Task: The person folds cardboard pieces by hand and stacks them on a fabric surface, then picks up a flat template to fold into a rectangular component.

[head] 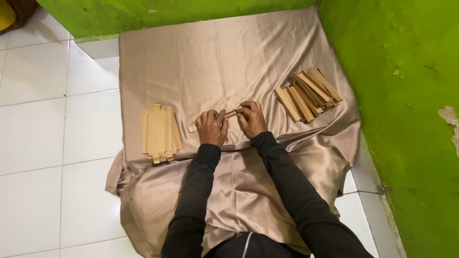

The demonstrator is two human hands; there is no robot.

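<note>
- Cardboard piece [224, 116], a narrow tan strip, sits between my two hands above the middle of the satin cloth [215, 62], which is my landmark for everything else.
- My left hand [212, 127] is curled over the strip's left part, fingers clenched down on it; a short end pokes out toward the cloth's left side.
- My right hand [252, 119] grips the strip's right end, thumb and fingers pinched around it. Both hands grasp the same piece, and it looks as if I am folding or pressing it into shape, though the exact fold is too small to make out.
- My black sleeves [287, 191] run from the near edge of the cloth up to the hands.
- On the cloth's left part lies a flat stack [160, 134] of tan cardboard blanks, unfolded, edges roughly lined up, near the cloth's left border.
- On the cloth's right part, farther from me, lies a loose pile [310, 93] of narrow folded cardboard pieces, leaning across one another at an angle.
- Judging by the two heaps, some pieces look shaped already, and a good stack of flat ones is left.
- I see no labels or signs; the cardboard is plain tan.
- Beyond the cloth's far and right edges stand green walls [406, 71], with white floor tiles [43, 119] off its left side.
</note>
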